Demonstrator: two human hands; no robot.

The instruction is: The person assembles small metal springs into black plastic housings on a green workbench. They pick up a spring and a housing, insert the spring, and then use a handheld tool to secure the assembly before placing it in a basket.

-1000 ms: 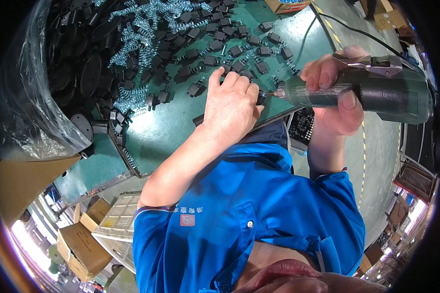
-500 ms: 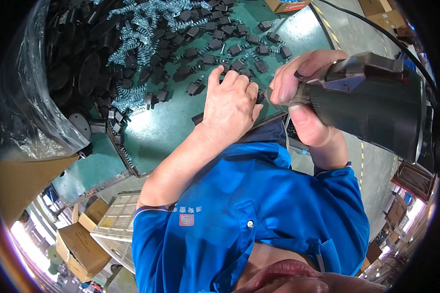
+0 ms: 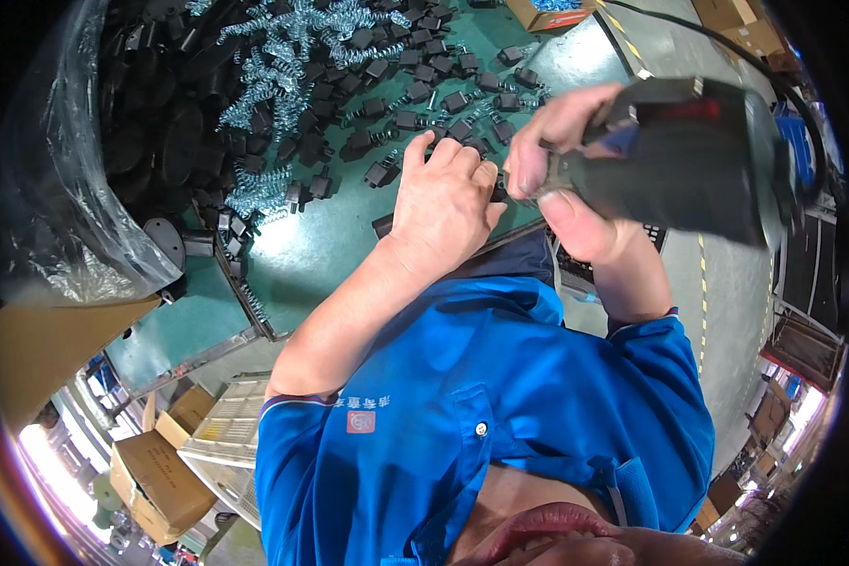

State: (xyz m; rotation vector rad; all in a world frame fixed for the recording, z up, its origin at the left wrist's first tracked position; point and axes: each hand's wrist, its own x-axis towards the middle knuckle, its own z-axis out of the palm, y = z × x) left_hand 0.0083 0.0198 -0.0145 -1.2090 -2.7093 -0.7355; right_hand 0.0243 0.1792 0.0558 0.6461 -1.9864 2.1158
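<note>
My right hand (image 3: 575,222) grips a dark power screwdriver (image 3: 689,165) near its front end, the tool's wide body stretching to the right. Its tip points left toward my left hand (image 3: 443,203), which is closed over a black plastic part (image 3: 383,226) at the green table's near edge. Only ends of that part show past the hand, so its full shape is hidden. Beyond my left fingers lie several small black blocks (image 3: 381,174), some with springs. A heap of pale blue coil springs (image 3: 278,71) spreads farther back.
Large black round parts (image 3: 165,141) pile up at the left beside a clear plastic bag (image 3: 57,208). The green table (image 3: 321,250) has a raised metal edge. A cardboard box (image 3: 547,14) stands at the back, and a black cable (image 3: 726,42) runs along the right. A pale crate (image 3: 231,434) sits lower left.
The screwdriver's body has swung up and slightly left, and my right hand has shifted a little left with it. My left hand stays on the black part.
</note>
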